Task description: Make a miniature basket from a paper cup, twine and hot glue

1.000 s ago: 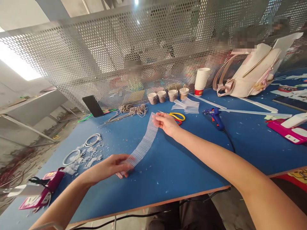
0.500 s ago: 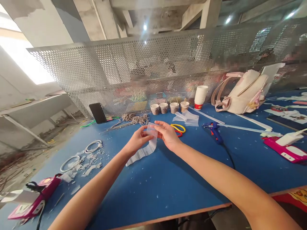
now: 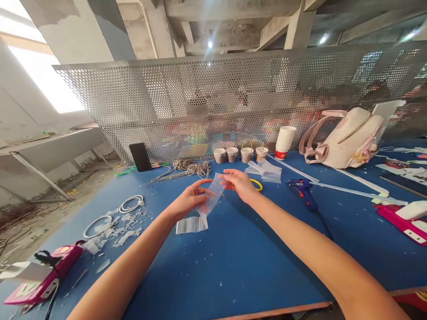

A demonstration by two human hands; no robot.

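Note:
A translucent, finely ribbed plastic strip (image 3: 191, 225) runs down from between my hands, its lower end folded over near the blue table (image 3: 227, 262). My right hand (image 3: 243, 186) pinches the strip's upper end between thumb and fingers. Around its left edge, farther down, my left hand (image 3: 187, 202) has its fingers curled loosely; part of them shows through the plastic. Scissors with a yellow handle (image 3: 256, 185) lie behind my right hand, mostly hidden by it. More ribbed strips (image 3: 265, 170) are piled just beyond.
To the right lies a blue glue gun (image 3: 303, 193), near a cream backpack (image 3: 353, 138). Small decorated cups (image 3: 247, 154) and stacked paper cups (image 3: 285, 141) line the back. A phone (image 3: 140, 156), cord bundles (image 3: 191, 168), white rings (image 3: 131, 204) and a pink power strip (image 3: 50, 273) are leftward.
The strip's upper part has tilted rightward and more of it shows between my hands, which have moved slightly apart. Its lower end now lies folded. The view has shifted slightly.

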